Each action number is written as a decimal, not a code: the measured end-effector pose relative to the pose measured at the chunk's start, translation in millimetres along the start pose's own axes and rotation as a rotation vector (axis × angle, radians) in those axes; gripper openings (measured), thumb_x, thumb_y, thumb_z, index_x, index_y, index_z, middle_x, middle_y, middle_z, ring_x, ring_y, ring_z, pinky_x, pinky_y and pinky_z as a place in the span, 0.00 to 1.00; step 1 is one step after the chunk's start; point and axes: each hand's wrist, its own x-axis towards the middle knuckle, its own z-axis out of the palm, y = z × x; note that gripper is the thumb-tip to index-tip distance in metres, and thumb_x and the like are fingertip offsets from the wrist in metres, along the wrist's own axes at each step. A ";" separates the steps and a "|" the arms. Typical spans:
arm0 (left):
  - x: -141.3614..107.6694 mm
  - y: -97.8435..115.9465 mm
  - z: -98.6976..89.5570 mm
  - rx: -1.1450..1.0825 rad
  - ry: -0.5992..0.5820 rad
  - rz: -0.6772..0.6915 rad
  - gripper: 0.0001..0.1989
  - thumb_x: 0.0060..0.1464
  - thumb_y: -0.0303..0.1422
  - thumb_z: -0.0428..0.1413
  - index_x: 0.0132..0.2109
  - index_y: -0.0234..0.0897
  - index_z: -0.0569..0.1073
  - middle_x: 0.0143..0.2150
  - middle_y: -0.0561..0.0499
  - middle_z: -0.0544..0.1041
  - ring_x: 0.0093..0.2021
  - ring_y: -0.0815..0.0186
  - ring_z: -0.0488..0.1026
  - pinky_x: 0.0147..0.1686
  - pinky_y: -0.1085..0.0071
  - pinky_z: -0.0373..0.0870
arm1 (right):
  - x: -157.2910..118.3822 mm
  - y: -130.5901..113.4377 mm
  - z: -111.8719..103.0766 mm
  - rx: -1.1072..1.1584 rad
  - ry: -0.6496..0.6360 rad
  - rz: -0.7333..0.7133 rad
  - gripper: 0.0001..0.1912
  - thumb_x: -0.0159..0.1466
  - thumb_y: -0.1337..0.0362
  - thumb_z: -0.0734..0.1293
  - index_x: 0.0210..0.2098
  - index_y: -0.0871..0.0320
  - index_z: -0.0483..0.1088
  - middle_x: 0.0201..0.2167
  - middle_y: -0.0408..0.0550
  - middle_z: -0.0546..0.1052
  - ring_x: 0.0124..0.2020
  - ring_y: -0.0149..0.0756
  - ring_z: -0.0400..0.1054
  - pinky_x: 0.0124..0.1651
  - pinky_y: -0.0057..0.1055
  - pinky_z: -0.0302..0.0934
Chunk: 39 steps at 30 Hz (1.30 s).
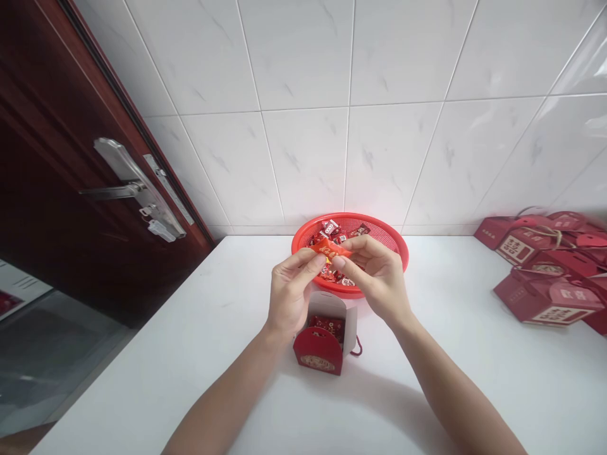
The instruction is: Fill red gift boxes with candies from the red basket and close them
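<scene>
Wall: white tiles [303, 63] with grey veins rise behind the pale counter [227, 328]; at left stands a dark red door [57, 158], keys hanging by its handle.
Packet: one small orange-red packet [327, 249] is held up between two hands, in front of the basket [403, 249] and above the near box [317, 354], touching neither as far as I can tell.
Feel: I'd judge it light, with a thin, slightly slippery wrapper; whether the inside is hard or soft I can't say.
Hold: its two ends look the best places to pinch, gently, since a hard squeeze could crumple it.
Left hand: the left hand [290, 294] pinches one end between thumb and bent fingers, the forearm slanting inward.
Right hand: the right hand [385, 278] grips the other end with thumb and fingers, knuckles raised, wrist a little lower, its forearm slanting inward too.
Basket: red, round and perforated, close to the wall, with more packets [329, 230] inside.
Box: red, open-topped, packets within, a cord [358, 346] at its right.
Far right: several red boxes [550, 297] crowd together.
</scene>
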 end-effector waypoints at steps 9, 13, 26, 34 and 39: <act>-1.1 -4.4 -2.1 0.117 -0.077 0.111 0.05 0.59 0.36 0.64 0.39 0.41 0.85 0.39 0.49 0.82 0.43 0.62 0.78 0.47 0.67 0.75 | -0.6 -0.6 -0.8 -0.059 -0.006 -0.059 0.10 0.62 0.57 0.76 0.38 0.54 0.76 0.36 0.47 0.80 0.36 0.37 0.76 0.39 0.34 0.72; 0.2 -2.9 -7.5 0.192 -0.085 0.180 0.05 0.59 0.34 0.63 0.42 0.40 0.83 0.40 0.48 0.82 0.43 0.61 0.79 0.46 0.66 0.76 | -2.1 -0.3 -2.1 -0.169 -0.015 -0.112 0.07 0.64 0.58 0.74 0.38 0.54 0.76 0.36 0.47 0.81 0.37 0.38 0.76 0.41 0.36 0.72; 9.4 17.4 -17.9 0.307 -0.207 0.300 0.03 0.54 0.30 0.69 0.37 0.42 0.85 0.37 0.49 0.82 0.40 0.64 0.78 0.43 0.69 0.77 | 0.5 -0.2 -9.0 -0.134 -0.140 -0.089 0.05 0.63 0.60 0.75 0.37 0.54 0.78 0.36 0.46 0.82 0.36 0.36 0.76 0.38 0.33 0.72; 7.8 9.5 -12.2 0.152 -0.131 0.210 0.06 0.49 0.35 0.72 0.35 0.41 0.85 0.35 0.49 0.81 0.38 0.63 0.79 0.40 0.68 0.79 | 1.9 -0.1 -8.5 -0.020 -0.141 -0.049 0.08 0.61 0.58 0.77 0.37 0.54 0.78 0.36 0.46 0.83 0.36 0.37 0.77 0.39 0.34 0.73; 6.6 5.9 -11.2 0.111 -0.131 0.241 0.04 0.51 0.32 0.71 0.35 0.42 0.85 0.35 0.50 0.80 0.37 0.65 0.79 0.38 0.71 0.80 | 0.5 -0.1 -7.8 -0.011 -0.113 -0.077 0.08 0.62 0.59 0.76 0.39 0.54 0.79 0.36 0.46 0.82 0.36 0.36 0.77 0.38 0.33 0.72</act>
